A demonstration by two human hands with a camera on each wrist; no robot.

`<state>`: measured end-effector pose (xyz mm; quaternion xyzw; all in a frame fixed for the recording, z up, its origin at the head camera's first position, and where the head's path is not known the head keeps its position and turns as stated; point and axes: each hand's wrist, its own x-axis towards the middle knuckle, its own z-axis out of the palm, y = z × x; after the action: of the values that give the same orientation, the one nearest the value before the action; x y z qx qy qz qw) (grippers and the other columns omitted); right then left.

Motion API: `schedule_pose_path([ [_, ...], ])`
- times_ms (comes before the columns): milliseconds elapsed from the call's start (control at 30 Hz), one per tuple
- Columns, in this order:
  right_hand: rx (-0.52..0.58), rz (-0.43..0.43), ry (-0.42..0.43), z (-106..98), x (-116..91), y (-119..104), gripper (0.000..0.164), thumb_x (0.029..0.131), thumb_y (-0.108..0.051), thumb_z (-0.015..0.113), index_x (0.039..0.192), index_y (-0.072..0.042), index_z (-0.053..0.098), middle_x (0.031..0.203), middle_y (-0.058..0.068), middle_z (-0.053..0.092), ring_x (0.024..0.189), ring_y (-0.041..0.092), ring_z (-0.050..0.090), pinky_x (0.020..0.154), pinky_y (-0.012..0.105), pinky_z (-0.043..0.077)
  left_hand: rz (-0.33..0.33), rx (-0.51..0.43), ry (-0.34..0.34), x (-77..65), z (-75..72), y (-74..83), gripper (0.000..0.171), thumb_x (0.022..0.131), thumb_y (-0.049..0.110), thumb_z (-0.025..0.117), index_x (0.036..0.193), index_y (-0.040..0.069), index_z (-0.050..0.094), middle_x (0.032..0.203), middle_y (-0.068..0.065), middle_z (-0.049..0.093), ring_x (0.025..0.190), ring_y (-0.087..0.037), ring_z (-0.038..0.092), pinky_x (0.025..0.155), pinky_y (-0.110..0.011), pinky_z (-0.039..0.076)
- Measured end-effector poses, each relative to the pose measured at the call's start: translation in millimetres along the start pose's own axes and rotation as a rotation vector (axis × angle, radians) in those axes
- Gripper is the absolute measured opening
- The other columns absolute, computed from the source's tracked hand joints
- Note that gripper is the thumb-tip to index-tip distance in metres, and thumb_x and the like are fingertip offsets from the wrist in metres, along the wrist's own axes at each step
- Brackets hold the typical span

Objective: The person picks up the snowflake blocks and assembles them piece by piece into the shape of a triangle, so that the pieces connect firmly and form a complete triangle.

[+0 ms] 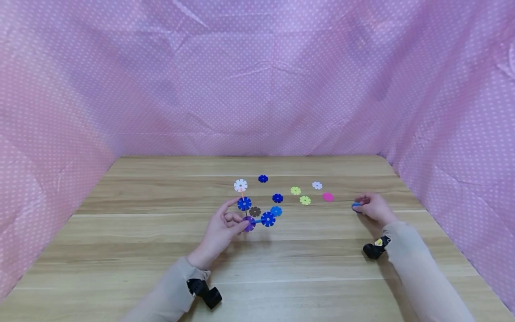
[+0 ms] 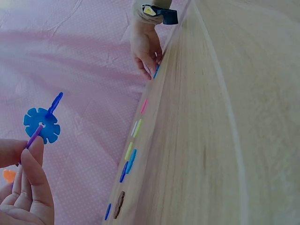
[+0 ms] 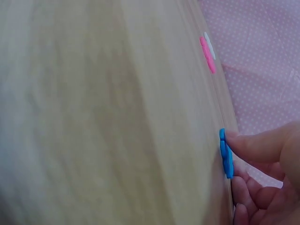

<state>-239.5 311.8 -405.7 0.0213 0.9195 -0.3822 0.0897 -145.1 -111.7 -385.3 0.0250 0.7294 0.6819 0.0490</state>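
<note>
My left hand point(image 1: 221, 228) pinches a purple notched disc point(image 1: 251, 224) between thumb and fingers, above the table. Joined to it is a chain of slotted snowflake discs. An upper arm holds a blue disc point(image 1: 244, 204), an edge-on orange disc point(image 1: 242, 193) and a white disc point(image 1: 240, 185). To the right, a lighter blue disc point(image 2: 41, 125) carries a dark blue disc point(image 1: 268, 219). Over at the right side, my right hand point(image 1: 375, 209) has thumb and fingers on a blue disc point(image 3: 226, 154) at the tabletop; part of that disc is hidden.
Loose discs lie on the wooden table point(image 1: 306, 259): brown point(image 1: 255, 211), light blue point(image 1: 276, 210), dark blue point(image 1: 277, 198), another dark blue point(image 1: 263, 179), two yellow-green point(image 1: 305, 200), white point(image 1: 317, 185) and pink point(image 1: 328, 197). Pink dotted cloth point(image 1: 257, 89) encloses the back and sides.
</note>
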Motion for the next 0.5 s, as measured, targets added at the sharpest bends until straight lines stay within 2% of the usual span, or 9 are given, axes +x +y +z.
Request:
schedule_pose_path([
  [167, -0.044, -0.024, 0.015, -0.4, -1.9, -2.4, 0.035, 0.086, -0.008, 0.067, 0.112, 0.012, 0.055, 0.088, 0.009, 0.059, 0.077, 0.013, 0.05, 0.065, 0.021, 0.043, -0.019, -0.014, 0.013, -0.7, 0.8, 0.2, 0.07, 0.082, -0.005, 0.067, 0.143, 0.012, 0.037, 0.084, -0.011, 0.065, 0.069, -0.013, 0.063, 0.062, -0.029, 0.055],
  [333, 0.016, -0.015, -0.004, 0.3, -5.1, -5.1, 0.031, 0.085, -0.005, 0.066, 0.108, 0.013, 0.055, 0.081, 0.002, 0.057, 0.074, 0.01, 0.049, 0.06, 0.02, 0.044, -0.011, -0.006, 0.007, -1.0, 1.7, 0.6, 0.07, 0.082, -0.003, 0.067, 0.143, 0.013, 0.037, 0.084, -0.008, 0.066, 0.071, -0.015, 0.064, 0.062, -0.03, 0.055],
  [500, 0.034, -0.039, -0.022, 2.6, -10.3, -8.1, 0.023, 0.087, -0.009, 0.066, 0.097, 0.01, 0.06, 0.08, -0.002, 0.06, 0.076, 0.01, 0.05, 0.067, 0.021, 0.044, -0.009, 0.002, 0.017, 0.1, 2.2, -1.2, 0.07, 0.081, -0.002, 0.068, 0.142, 0.014, 0.039, 0.082, -0.007, 0.066, 0.073, -0.021, 0.065, 0.062, -0.03, 0.055],
])
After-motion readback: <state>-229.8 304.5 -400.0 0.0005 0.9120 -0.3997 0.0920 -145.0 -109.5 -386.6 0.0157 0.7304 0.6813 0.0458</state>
